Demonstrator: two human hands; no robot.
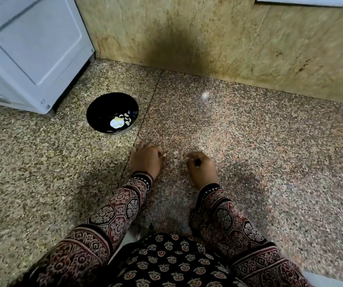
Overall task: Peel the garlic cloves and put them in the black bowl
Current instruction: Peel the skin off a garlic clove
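Resting low on the speckled granite floor (270, 141), both hands sit in the lower middle of the frame, a little apart from each other. The left hand (145, 160) lies knuckles up with its fingers curled down toward the floor. A small pale piece (164, 154) shows at the edge of that hand nearest the other hand, and whether the fingers pinch it or merely touch it cannot be told. The right hand (201, 168) is also curled, its fingertips (188, 157) bent in and close to the floor; whether it holds anything inside the curl cannot be told. Between the two hands a thin whitish scrap (175, 161), which looks like garlic skin, lies on the floor.

The black bowl (96, 108) stands on the floor up and to the left of the left hand, well apart from it, just left of a dark seam (145, 119) between two floor slabs. A few peeled garlic cloves (125, 118) lie at the bottom of the bowl toward its right side, next to a bright glare spot on the glossy inside.

A white appliance (32, 48) fills the upper left of the frame, its lower corner near the bowl. A mottled beige stone wall (249, 38) runs across the top, with a dark smudge in its middle. Patterned maroon-and-black sleeves (116, 214) cover both forearms down to the wrists, and matching printed cloth fills the bottom centre.
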